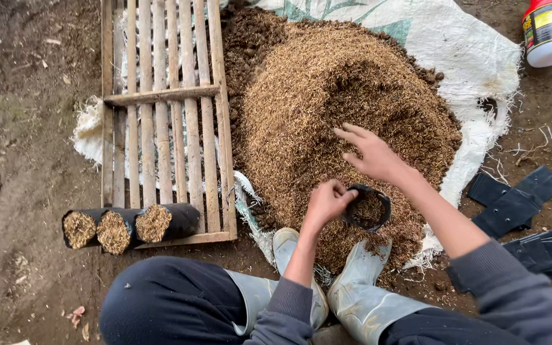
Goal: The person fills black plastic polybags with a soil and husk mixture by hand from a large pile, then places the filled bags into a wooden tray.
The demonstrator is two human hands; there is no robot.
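Bare, damp earth makes up the ground here, with a white woven sheet [474, 57] spread over it and a big heap of golden-brown husk mix [333, 108] piled on top; darker soil shows along the heap's upper left edge. Just left of the heap lies a slatted bamboo rack [161, 115], flat on the ground.

Three filled black bags [122, 227] lie on their sides at the rack's near end, touching one another, their open mouths showing packed husk. That is the finished part as far as can be seen.

A fourth small black bag [367, 206] sits at the near foot of the heap, between the person's pale rubber boots [359, 294] and the pile. The left hand [327, 201] is closed, pinching the bag's rim to keep the mouth open. The right hand [372, 153] is open, fingers spread, hovering just above the heap beyond the bag and holding nothing that I can make out. The bag looks partly filled, with husk inside below the rim.

To the right, well apart, lie several flat empty black bags [512, 204], so much appears left unfilled. A red-capped bottle [547, 32] stands in the far right corner.
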